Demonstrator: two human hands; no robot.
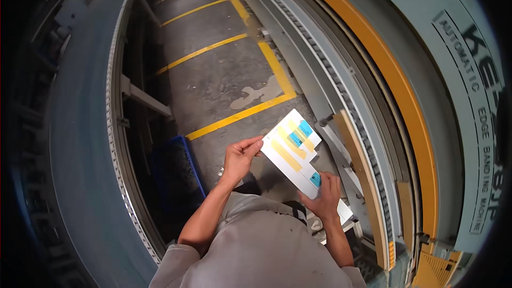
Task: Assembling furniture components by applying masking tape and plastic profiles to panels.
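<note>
Clearly, a notched white panel (292, 154) is held.
Left hand (240, 158) pinches its ten-o'clock corner; right hand (325, 199) grips its five-o'clock end.

Single view, as I saw it from beside: left one of two fisheye cameras worn on head, set above and behind fingers (252, 144). Faced steeply down and forward, past fingers, along floor (205, 82). Shirt (266, 240) sat closest, nearer than fingers; fingers fell near, just below mid-frame. Wide lens bowed belt (80, 138) left of fingers, machine (413, 5) right of them.
</note>
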